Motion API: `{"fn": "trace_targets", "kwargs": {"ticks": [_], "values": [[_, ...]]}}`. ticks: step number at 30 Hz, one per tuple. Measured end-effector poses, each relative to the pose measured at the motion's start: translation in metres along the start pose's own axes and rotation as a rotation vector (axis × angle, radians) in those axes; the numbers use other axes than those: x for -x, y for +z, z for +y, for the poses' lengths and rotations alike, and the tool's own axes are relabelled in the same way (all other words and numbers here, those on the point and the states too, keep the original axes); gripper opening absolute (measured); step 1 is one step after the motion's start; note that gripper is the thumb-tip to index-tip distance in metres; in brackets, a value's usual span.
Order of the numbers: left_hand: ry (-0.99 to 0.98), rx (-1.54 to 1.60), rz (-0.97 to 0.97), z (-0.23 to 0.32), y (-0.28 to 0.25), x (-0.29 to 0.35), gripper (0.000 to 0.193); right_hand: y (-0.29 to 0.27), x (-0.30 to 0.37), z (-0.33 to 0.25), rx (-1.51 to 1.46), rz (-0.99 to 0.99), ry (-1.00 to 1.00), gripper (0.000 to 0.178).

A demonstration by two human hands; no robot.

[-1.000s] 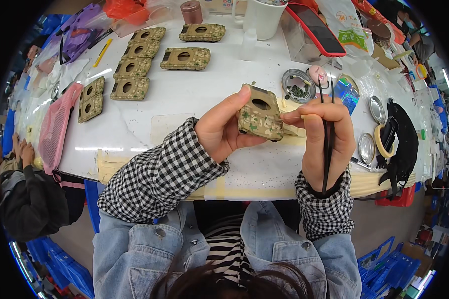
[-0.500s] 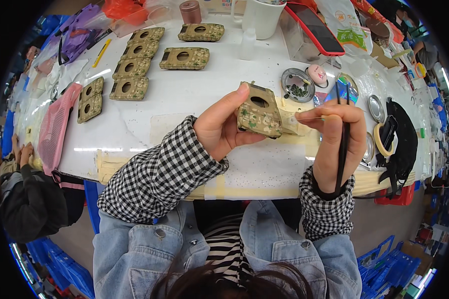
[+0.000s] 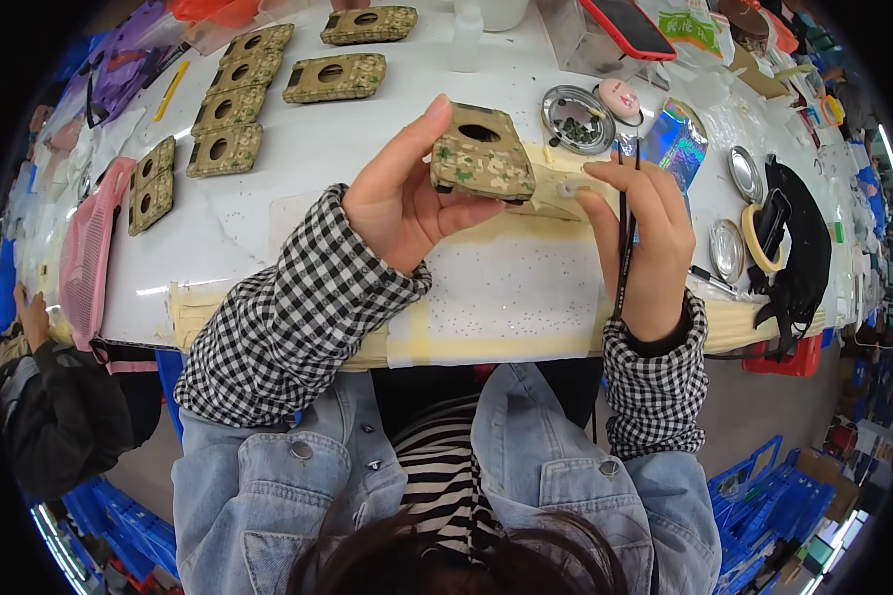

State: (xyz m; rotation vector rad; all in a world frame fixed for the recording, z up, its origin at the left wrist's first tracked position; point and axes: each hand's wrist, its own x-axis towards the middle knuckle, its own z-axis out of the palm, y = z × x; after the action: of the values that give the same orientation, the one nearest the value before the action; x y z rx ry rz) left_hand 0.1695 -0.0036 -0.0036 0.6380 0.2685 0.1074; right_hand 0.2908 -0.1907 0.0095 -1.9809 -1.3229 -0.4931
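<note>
Above the tabletop (image 3: 318,129), the spotty brown toy body (image 3: 484,164) is held by the left hand (image 3: 399,188), but the right hand (image 3: 655,226), with black tweezers (image 3: 625,248) gripped, is now pulled back, so work seems paused.

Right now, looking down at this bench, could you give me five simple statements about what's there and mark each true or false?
1. The left hand holds a camouflage hull. True.
2. The black tweezers lie on the table. False: the right hand holds the black tweezers.
3. The round metal dish contains small dark green pieces. True.
4. The phone has a green case. False: the phone's case is red.
5. The held hull has a rounded opening in its top. True.
</note>
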Motion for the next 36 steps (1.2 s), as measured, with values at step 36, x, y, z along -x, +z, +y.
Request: {"fn": "trace_targets", "kwargs": {"ticks": [36], "values": [[-0.011, 0.077, -0.081, -0.001, -0.008, 0.001, 0.055, -0.013, 0.071, 0.007, -0.747, -0.122, 0.749, 0.019]]}}
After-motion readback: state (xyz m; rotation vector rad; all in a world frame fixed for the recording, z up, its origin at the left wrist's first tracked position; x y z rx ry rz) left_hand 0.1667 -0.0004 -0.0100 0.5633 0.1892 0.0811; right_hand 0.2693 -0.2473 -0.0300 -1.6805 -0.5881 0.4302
